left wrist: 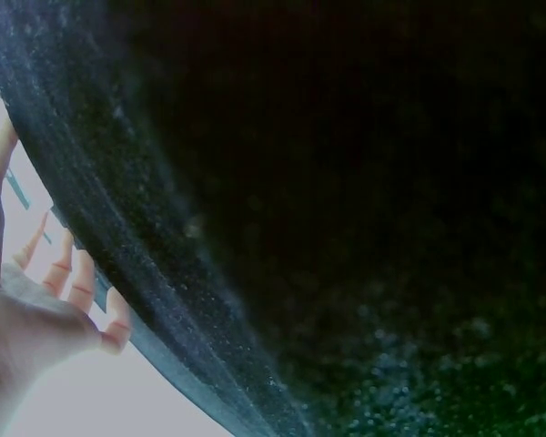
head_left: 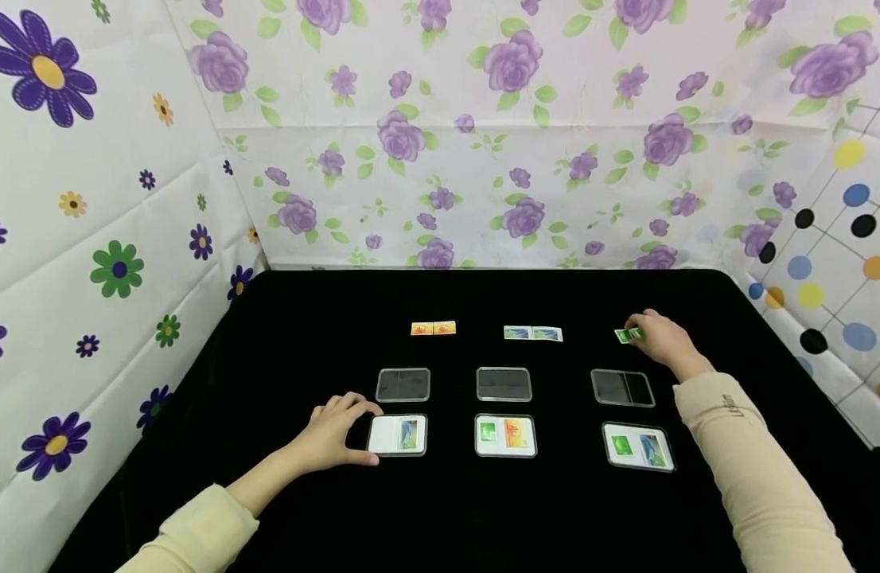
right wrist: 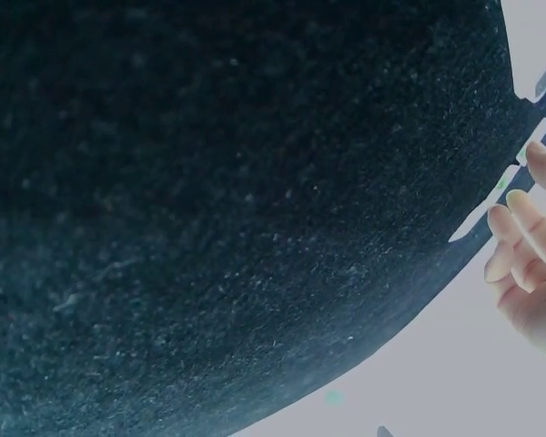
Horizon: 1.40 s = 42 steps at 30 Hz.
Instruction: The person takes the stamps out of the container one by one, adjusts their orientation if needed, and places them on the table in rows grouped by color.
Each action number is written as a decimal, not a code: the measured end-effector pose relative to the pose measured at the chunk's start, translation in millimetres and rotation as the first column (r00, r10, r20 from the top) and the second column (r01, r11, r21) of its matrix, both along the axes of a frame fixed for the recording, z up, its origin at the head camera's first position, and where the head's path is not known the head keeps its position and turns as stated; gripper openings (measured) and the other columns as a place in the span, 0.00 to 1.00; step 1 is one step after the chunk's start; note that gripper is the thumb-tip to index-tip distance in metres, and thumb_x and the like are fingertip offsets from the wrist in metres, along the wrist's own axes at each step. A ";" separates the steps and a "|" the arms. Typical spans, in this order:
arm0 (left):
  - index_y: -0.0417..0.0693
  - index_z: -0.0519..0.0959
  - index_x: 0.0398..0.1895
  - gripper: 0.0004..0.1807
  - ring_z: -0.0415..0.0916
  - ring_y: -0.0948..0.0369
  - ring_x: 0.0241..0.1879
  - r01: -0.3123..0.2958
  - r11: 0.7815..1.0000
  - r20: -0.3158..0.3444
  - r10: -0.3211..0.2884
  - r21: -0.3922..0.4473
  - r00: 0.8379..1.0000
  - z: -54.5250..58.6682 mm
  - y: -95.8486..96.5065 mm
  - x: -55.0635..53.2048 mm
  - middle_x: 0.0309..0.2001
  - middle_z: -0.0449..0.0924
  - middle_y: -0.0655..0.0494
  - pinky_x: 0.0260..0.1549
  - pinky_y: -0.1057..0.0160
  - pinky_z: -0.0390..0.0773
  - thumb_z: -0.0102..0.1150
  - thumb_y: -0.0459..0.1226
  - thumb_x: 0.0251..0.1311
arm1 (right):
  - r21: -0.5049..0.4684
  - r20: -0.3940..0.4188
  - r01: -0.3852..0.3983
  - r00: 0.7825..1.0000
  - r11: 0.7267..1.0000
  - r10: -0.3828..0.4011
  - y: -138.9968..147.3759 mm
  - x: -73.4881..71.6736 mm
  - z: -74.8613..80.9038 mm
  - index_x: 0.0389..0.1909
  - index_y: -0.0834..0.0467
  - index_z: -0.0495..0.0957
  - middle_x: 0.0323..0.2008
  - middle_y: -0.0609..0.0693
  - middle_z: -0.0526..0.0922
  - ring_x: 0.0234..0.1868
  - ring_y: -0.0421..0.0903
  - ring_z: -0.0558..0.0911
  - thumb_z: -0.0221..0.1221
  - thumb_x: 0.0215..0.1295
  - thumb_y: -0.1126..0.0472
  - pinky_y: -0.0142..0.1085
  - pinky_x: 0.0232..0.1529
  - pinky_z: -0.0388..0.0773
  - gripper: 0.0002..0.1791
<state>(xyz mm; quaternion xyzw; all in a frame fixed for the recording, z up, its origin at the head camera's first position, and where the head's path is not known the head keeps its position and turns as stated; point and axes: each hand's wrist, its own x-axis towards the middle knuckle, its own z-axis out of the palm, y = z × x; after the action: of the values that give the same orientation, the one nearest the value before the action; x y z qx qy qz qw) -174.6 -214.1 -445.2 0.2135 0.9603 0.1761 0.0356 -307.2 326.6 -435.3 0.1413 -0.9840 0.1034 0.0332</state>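
Note:
In the head view my left hand (head_left: 334, 434) is at the left clear case (head_left: 383, 434), thumb by its lower left corner and forefinger by its upper one. That case shows a white card with one blue-green stamp (head_left: 408, 435) on its right half. Farther back on the right, my right hand (head_left: 662, 341) pinches at a pair of small green stamps (head_left: 621, 337), its fingertips over the right one. The left wrist view shows the left hand (left wrist: 36, 319) with fingers spread. In the right wrist view the right hand (right wrist: 532, 259) has bent fingers at the stamps.
Two more cases hold stamps, a middle case (head_left: 494, 447) and a right case (head_left: 638, 460). Behind stand clear lids (head_left: 403, 386), (head_left: 504, 384), (head_left: 621, 388). Orange stamps (head_left: 434, 328) and blue-green stamps (head_left: 532, 333) lie farther back on the black cloth (head_left: 476, 517).

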 end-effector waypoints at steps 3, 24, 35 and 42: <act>0.52 0.73 0.55 0.38 0.67 0.47 0.54 0.002 1.000 0.004 -0.002 0.001 1.000 0.8 0.2 0.2 0.55 0.72 0.49 0.48 0.42 0.65 0.74 0.52 0.36 | 0.000 -0.005 -0.005 1.000 1.000 0.005 0.9 0.7 0.1 0.44 0.67 0.76 0.38 0.65 0.75 0.37 0.62 0.78 0.63 0.56 0.67 0.54 0.38 0.74 0.14; 0.52 0.73 0.55 0.38 0.67 0.47 0.53 0.014 1.000 0.001 -0.014 0.002 1.000 1.7 -0.7 1.0 0.55 0.72 0.48 0.48 0.42 0.65 0.74 0.52 0.37 | -0.095 0.007 -0.111 0.994 0.989 0.113 -5.5 10.9 15.0 0.48 0.69 0.75 0.41 0.67 0.75 0.41 0.62 0.77 0.60 0.58 0.69 0.53 0.39 0.74 0.16; 0.52 0.73 0.55 0.38 0.67 0.47 0.53 0.014 1.000 -0.005 -0.014 -0.004 1.000 1.7 0.0 0.2 0.55 0.72 0.48 0.48 0.42 0.65 0.74 0.53 0.37 | -0.082 -0.016 -0.151 0.989 0.985 0.150 -14.2 15.4 17.5 0.46 0.68 0.76 0.39 0.65 0.77 0.41 0.60 0.77 0.62 0.57 0.69 0.51 0.39 0.75 0.16; 0.51 0.73 0.55 0.38 0.67 0.47 0.54 0.009 1.000 -0.001 -0.009 0.000 1.000 2.5 0.4 0.5 0.55 0.72 0.48 0.48 0.41 0.65 0.74 0.52 0.37 | -0.082 -0.032 -0.177 0.984 0.981 0.175 -25.4 17.8 18.5 0.47 0.66 0.76 0.39 0.62 0.78 0.39 0.57 0.78 0.62 0.58 0.67 0.49 0.37 0.75 0.16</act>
<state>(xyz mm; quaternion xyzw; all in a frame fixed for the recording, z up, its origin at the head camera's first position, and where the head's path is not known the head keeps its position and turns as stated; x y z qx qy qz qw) -174.1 -213.7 -442.7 0.2180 0.9593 0.1758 0.0361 -289.4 301.2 -416.8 0.2273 -0.9619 0.1458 0.0419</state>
